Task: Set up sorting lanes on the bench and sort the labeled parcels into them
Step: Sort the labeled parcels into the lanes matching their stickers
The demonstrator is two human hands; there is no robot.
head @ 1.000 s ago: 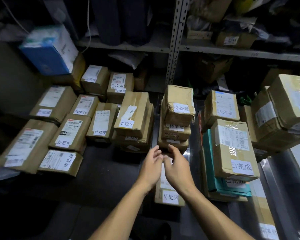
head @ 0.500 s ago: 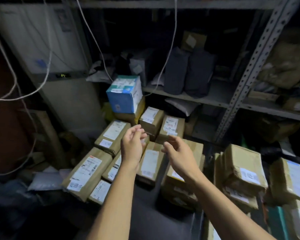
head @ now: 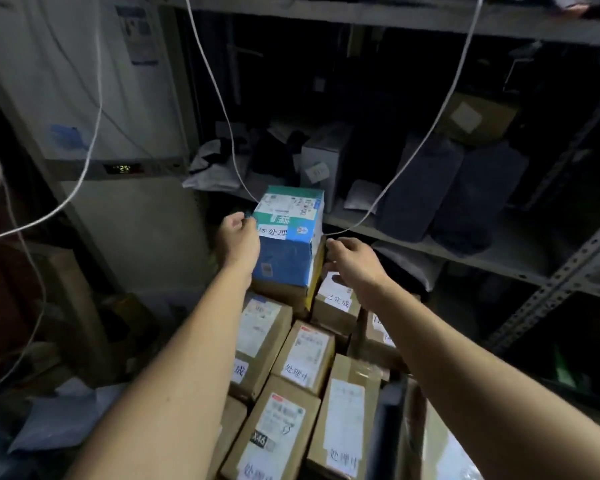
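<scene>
ok so I've got my left hand [head: 238,233] curled on the left edge of the blue box [head: 286,242] and my right hand [head: 352,263] curled at its right side, can't tell if that one's gripping, box sits on a brown parcel [head: 281,296] behind the labeled parcels [head: 305,358].

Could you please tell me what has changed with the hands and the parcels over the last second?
Both hands left the middle stack and reached up and back to the blue and green box. The left hand now touches its left side and the right hand has come to its right edge; it is not lifted yet. The blue box and the brown parcels stayed where they were.
</scene>
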